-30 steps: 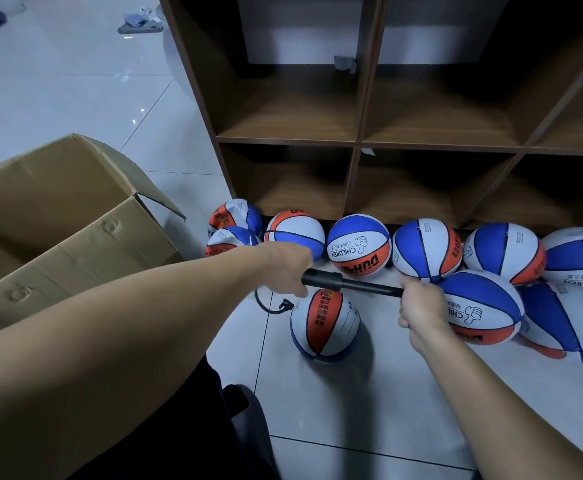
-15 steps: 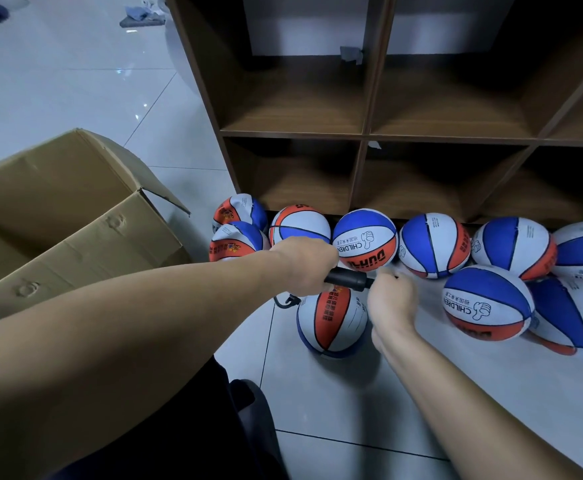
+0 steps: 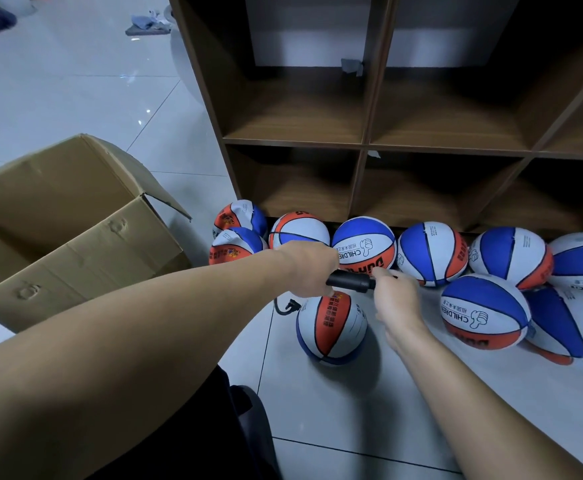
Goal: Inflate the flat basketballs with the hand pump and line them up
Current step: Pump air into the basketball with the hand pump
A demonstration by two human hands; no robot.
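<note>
Head view: left hand [image 3: 312,268] and right hand [image 3: 395,296] grip pump [image 3: 350,281] above basketball [image 3: 331,329].

Black hand pump [image 3: 350,280], held level: left hand [image 3: 309,268] grips the barrel, right hand [image 3: 395,299] closed on the handle end, close against the barrel. Thin black hose [image 3: 285,305] curves down to a red, white and blue basketball [image 3: 331,329] on the tiled floor [image 3: 352,410]. Further basketballs lined along the foot of a brown wooden shelf unit [image 3: 366,140]. Open cardboard box [image 3: 75,237] at left.
</note>
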